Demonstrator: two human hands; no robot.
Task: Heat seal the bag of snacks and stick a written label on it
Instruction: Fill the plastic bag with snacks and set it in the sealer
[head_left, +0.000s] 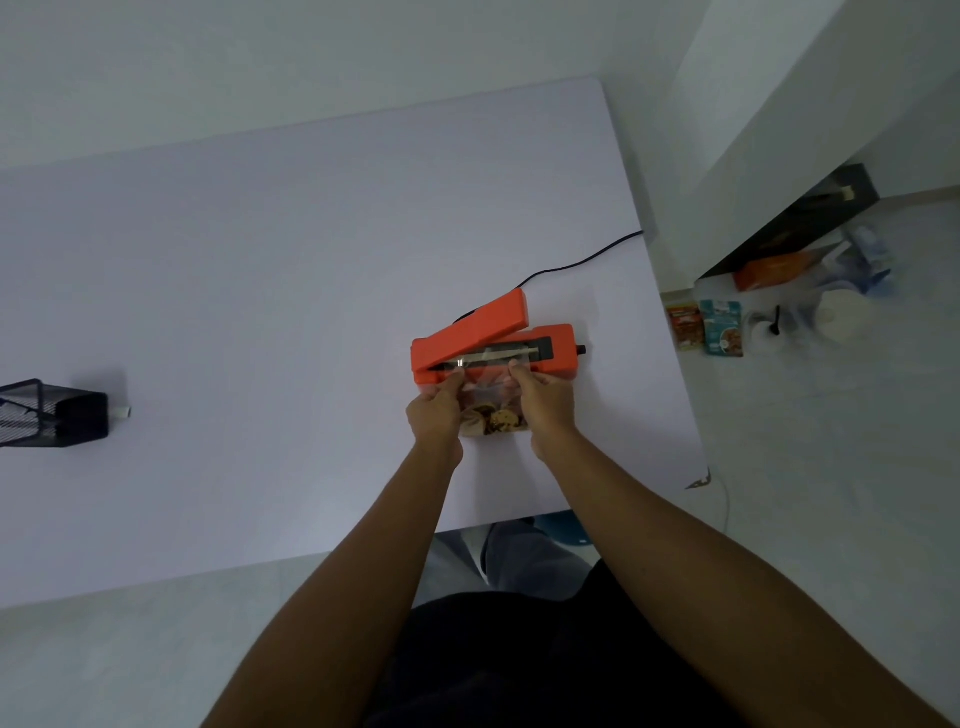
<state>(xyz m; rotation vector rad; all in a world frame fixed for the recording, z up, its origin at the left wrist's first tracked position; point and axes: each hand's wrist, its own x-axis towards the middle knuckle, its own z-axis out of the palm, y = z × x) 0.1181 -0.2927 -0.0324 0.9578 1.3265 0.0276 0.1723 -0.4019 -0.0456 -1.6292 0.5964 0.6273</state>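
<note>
An orange heat sealer (558, 345) stands on the white table (260, 312) with its lid arm (472, 327) raised at an angle. A clear bag of snacks (493, 410) lies in front of it, its open top edge laid across the sealing strip. Cookies show through the bag's lower part. My left hand (435, 415) pinches the bag's left top corner. My right hand (545, 405) pinches its right top corner. Both hands hold the bag flat against the sealer. No label or pen is visible.
The sealer's black cord (582, 262) runs back off the table's right edge. A black mesh organiser (47, 413) stands at the far left of the table. On the floor to the right lie snack packets (719, 327), containers and an orange box (769, 270).
</note>
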